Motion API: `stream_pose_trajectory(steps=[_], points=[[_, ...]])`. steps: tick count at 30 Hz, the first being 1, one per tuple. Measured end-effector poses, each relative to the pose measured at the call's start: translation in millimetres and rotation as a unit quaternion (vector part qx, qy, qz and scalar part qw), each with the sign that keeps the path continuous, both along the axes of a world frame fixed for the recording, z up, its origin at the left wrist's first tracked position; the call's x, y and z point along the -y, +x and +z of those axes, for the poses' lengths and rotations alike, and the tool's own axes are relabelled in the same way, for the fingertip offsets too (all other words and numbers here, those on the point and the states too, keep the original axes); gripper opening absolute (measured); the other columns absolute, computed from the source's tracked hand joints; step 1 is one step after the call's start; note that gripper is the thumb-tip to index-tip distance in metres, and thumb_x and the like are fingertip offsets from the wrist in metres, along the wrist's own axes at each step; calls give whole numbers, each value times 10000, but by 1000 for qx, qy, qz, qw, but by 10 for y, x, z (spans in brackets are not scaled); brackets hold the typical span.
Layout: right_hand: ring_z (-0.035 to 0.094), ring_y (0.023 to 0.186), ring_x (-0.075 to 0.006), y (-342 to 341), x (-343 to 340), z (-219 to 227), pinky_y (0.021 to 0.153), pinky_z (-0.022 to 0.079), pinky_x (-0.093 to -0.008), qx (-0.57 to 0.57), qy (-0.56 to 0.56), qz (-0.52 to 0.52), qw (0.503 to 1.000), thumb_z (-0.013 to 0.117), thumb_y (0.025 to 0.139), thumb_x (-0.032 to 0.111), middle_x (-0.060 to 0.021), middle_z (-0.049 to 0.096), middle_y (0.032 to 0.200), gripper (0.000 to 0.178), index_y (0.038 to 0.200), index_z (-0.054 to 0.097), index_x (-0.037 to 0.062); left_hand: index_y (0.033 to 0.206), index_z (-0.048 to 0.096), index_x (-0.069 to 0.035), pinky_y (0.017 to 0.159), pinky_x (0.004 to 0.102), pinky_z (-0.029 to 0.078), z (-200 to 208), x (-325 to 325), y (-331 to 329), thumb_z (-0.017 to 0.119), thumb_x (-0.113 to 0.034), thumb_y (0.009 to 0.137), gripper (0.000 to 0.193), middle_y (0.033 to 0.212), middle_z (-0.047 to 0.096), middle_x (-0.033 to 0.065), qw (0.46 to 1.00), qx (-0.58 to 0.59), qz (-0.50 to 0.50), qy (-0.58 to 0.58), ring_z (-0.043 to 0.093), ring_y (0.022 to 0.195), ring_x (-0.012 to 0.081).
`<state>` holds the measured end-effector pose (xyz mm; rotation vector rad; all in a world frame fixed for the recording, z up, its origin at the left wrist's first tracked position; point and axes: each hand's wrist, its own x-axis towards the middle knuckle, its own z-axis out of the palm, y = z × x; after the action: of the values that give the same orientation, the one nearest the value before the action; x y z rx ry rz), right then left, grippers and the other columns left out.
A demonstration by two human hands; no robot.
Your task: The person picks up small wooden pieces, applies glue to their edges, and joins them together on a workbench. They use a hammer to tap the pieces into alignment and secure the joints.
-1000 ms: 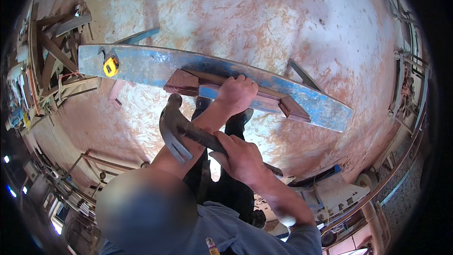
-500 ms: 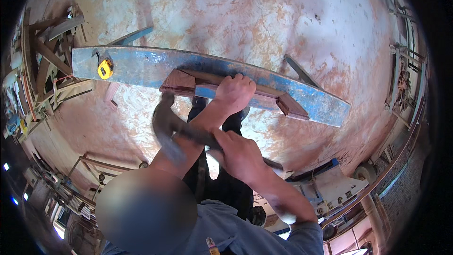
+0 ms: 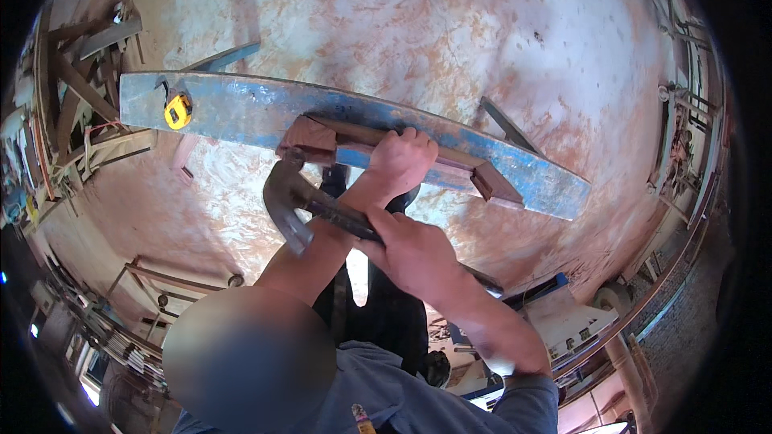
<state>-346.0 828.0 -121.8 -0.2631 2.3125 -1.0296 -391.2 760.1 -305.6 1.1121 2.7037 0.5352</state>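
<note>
A reddish-brown wooden piece [image 3: 360, 130], with a slanted block [image 3: 310, 137] at its left end and another [image 3: 492, 183] at its right, lies along a narrow, worn blue bench [image 3: 241, 108]. Closed over its middle rail, my left hand [image 3: 404, 161] grips it. My right hand [image 3: 414, 255] is wrapped round the handle of a claw hammer [image 3: 283, 197], held across in front of my left forearm. The hammer's striking face is right by the near side of the left block; whether they touch is unclear. Its claw curves toward me.
A yellow tape measure [image 3: 178, 112] rests on the bench's left end. Splayed bench legs [image 3: 513, 124] stick out at the far side. Scrap timber [image 3: 88, 88] is piled at the left, and a wooden offcut [image 3: 185, 159] lies on the floor. A white machine [image 3: 575, 323] stands at the lower right.
The hammer head, blurred before, has come slightly up to the left block and shows sharper. My right hand has shifted a little right and down. My left hand keeps its grip.
</note>
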Motion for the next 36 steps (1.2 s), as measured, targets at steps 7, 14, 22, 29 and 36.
stream_pose_trajectory(steps=[7, 14, 22, 29, 36], points=[[638, 751, -395, -832, -274, 299, 679, 494, -452, 162, 44, 13, 986, 684, 884, 349, -194, 612, 751, 347, 1053, 569, 69, 823, 660, -91, 665, 386, 538, 54, 39, -14, 601, -209, 780, 138, 843, 645, 92, 998, 61, -18, 7, 628, 814, 225], [649, 922, -407, -2065, 333, -132, 816, 525, -472, -1, 106, 200, 974, 574, 930, 331, -191, 683, 956, 314, 1091, 647, 71, 800, 675, -129, 644, 384, 492, -25, 7, 43, 602, -234, 772, 131, 822, 654, 51, 1000, 2, 17, -4, 625, 825, 225], [660, 810, -355, -2544, 1265, -726, 697, 524, -475, -11, 203, 405, 891, 622, 867, 296, -137, 696, 849, 237, 932, 719, 90, 774, 673, -127, 626, 409, 481, -423, -156, 228, 586, -257, 787, 157, 787, 645, 56, 990, -132, 53, 19, 617, 781, 244], [693, 833, -293, -2704, 1871, -460, 660, 538, -449, 21, 272, 419, 866, 658, 845, 253, -80, 719, 899, 206, 930, 755, 93, 818, 690, -126, 623, 442, 487, -766, -430, 351, 607, -286, 781, 185, 809, 650, 47, 976, -202, 70, -46, 619, 775, 258], [673, 726, -318, -2552, 1856, -523, 597, 524, -455, -83, 272, 519, 806, 658, 835, 265, -104, 695, 785, 194, 847, 742, 91, 866, 700, -129, 653, 445, 501, -212, -146, 188, 606, -293, 803, 199, 861, 676, 76, 999, 22, 14, 36, 636, 824, 264]])
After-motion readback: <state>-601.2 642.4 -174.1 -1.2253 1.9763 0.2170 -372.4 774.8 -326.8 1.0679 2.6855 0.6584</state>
